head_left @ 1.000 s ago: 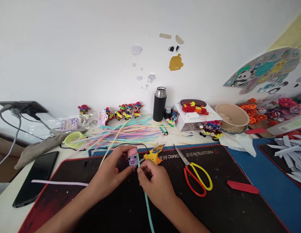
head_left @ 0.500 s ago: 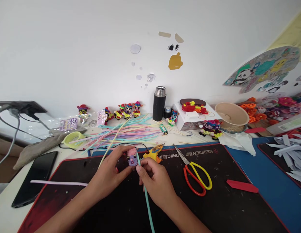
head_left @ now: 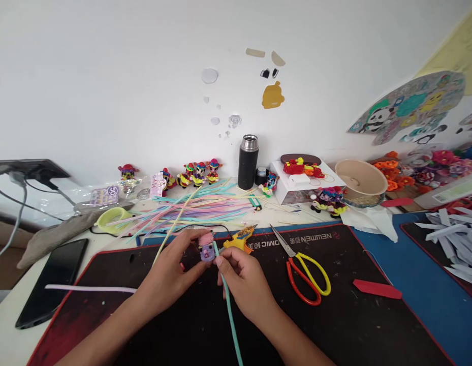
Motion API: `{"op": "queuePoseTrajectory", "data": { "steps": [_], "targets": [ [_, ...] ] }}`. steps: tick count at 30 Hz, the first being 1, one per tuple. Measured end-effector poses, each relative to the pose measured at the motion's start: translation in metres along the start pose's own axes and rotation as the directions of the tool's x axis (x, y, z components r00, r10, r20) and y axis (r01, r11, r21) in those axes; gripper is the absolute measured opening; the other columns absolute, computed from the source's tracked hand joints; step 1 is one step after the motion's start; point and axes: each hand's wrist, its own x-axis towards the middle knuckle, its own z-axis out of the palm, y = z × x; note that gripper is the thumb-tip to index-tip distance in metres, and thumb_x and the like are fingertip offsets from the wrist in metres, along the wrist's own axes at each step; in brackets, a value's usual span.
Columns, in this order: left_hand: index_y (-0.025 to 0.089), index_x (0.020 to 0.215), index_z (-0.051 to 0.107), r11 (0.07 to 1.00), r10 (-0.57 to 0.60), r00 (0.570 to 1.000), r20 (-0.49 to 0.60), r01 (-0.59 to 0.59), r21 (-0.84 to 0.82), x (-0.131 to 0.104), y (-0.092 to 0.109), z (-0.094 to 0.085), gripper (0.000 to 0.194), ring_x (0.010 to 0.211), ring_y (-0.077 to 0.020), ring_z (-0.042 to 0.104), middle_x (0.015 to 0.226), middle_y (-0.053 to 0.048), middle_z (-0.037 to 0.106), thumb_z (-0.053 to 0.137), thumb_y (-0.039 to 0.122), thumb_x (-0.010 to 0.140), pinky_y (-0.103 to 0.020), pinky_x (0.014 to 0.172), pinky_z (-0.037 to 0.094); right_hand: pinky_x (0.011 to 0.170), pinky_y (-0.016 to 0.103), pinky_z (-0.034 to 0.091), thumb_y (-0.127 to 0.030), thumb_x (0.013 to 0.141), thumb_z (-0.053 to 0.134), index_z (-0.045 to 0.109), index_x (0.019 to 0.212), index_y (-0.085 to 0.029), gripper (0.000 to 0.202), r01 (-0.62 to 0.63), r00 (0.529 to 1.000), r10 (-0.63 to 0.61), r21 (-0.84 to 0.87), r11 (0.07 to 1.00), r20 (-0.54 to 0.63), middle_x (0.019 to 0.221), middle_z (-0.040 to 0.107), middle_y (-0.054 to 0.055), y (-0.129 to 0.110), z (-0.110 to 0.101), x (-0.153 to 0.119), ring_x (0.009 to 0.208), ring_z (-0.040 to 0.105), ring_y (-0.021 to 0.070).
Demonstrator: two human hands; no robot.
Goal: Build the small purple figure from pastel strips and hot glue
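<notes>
A small pink and purple figure (head_left: 207, 249) is pinched between the thumb and fingers of my left hand (head_left: 170, 269). My right hand (head_left: 241, 279) grips a teal pipe cleaner (head_left: 230, 317), whose upper end lies against the right side of the figure and whose long end hangs toward the bottom edge. A pale yellow pipe cleaner (head_left: 174, 223) runs up from behind my left hand. Part of a lilac pipe cleaner (head_left: 87, 288) sticks out to the left from under my left forearm. Behind my right hand lies a yellow glue gun (head_left: 239, 241), partly hidden.
Red and yellow scissors (head_left: 302, 269) and a red strip (head_left: 377, 288) lie on the dark mat (head_left: 357, 335). Farther back are many pipe cleaners (head_left: 205, 208), a black bottle (head_left: 248, 162), a white box (head_left: 308, 180) and several small figures. A phone (head_left: 53, 282) is at left.
The whole view has shifted slightly, so the surroundings appear a little farther left. Both hands keep nearly the same hold on the figure and the teal pipe cleaner.
</notes>
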Motion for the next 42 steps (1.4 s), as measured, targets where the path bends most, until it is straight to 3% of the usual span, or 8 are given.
{"op": "queuePoseTrajectory", "data": {
  "steps": [14, 27, 42],
  "targets": [
    [0.029, 0.135, 0.058, 0.999, 0.010, 1.000, 0.029, -0.012, 0.047, -0.0018, -0.0016, 0.0010, 0.041, 0.123, -0.0288, 0.067, 0.134, -0.008, 0.069, 0.066, 0.032, 0.096, -0.045, 0.106, 0.055, 0.041, 0.019, 0.039, -0.048, 0.096, 0.064, 0.061, 0.100, -0.020, 0.029, -0.052, 0.999, 0.050, 0.149, 0.987, 0.016, 0.061, 0.061, -0.006, 0.0018, 0.0016, 0.0007, 0.040, 0.049, 0.0091],
    [0.031, 0.138, 0.054, 0.997, 0.030, 0.998, 0.055, -0.034, 0.064, -0.0040, -0.0028, 0.0009, 0.040, 0.124, -0.0266, 0.065, 0.136, -0.006, 0.067, 0.064, 0.034, 0.099, -0.044, 0.106, 0.055, 0.040, 0.020, 0.038, -0.051, 0.096, 0.063, 0.061, 0.099, -0.020, 0.032, -0.066, 0.998, 0.062, 0.149, 0.987, 0.027, 0.060, 0.061, -0.006, 0.0042, 0.0012, 0.0025, 0.040, 0.050, 0.0093],
    [0.030, 0.137, 0.056, 0.998, 0.023, 0.999, 0.049, -0.025, 0.051, -0.0035, -0.0032, 0.0003, 0.041, 0.120, -0.0271, 0.068, 0.133, -0.007, 0.069, 0.065, 0.035, 0.097, -0.043, 0.101, 0.058, 0.042, 0.021, 0.040, -0.045, 0.094, 0.065, 0.062, 0.095, -0.019, 0.026, -0.076, 0.997, 0.074, 0.141, 0.987, 0.018, 0.065, 0.062, -0.005, 0.0019, 0.0008, 0.0022, 0.042, 0.052, 0.0092]
  ]
}}
